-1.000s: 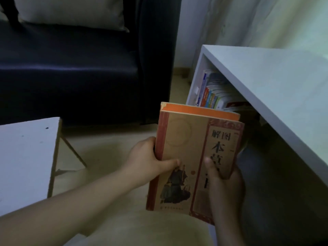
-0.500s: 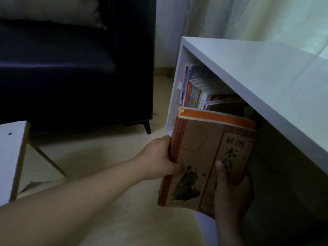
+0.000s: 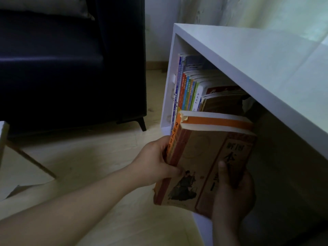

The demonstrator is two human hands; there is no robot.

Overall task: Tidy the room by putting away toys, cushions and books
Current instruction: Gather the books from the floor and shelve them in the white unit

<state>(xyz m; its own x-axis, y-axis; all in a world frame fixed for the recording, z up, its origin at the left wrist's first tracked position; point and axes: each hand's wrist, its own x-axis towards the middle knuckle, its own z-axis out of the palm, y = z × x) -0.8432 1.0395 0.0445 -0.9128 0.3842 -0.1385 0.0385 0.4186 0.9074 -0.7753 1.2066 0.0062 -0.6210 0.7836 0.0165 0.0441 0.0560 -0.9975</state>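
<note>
A thick tan book (image 3: 204, 157) with an orange band on its top edge and a red spine stands upright at the mouth of the white shelf unit (image 3: 248, 64). My left hand (image 3: 156, 166) grips its spine side, thumb across the cover. My right hand (image 3: 232, 194) holds its lower right corner from below, thumb on the cover. Behind it, a row of several upright books (image 3: 190, 91) with coloured spines fills the left part of the shelf. The shelf's right part is dark and hidden.
A dark sofa (image 3: 62, 68) with a short leg stands at the left, a pale cushion (image 3: 53, 6) on its seat. A white board (image 3: 2, 135) leans at the far left edge. Pale wooden floor (image 3: 88, 157) lies between. A curtain (image 3: 248, 13) hangs behind the shelf.
Both hands have carried the book forward and to the right, from in front of the shelf to its opening. The view has shifted right, and the shelf looms larger.
</note>
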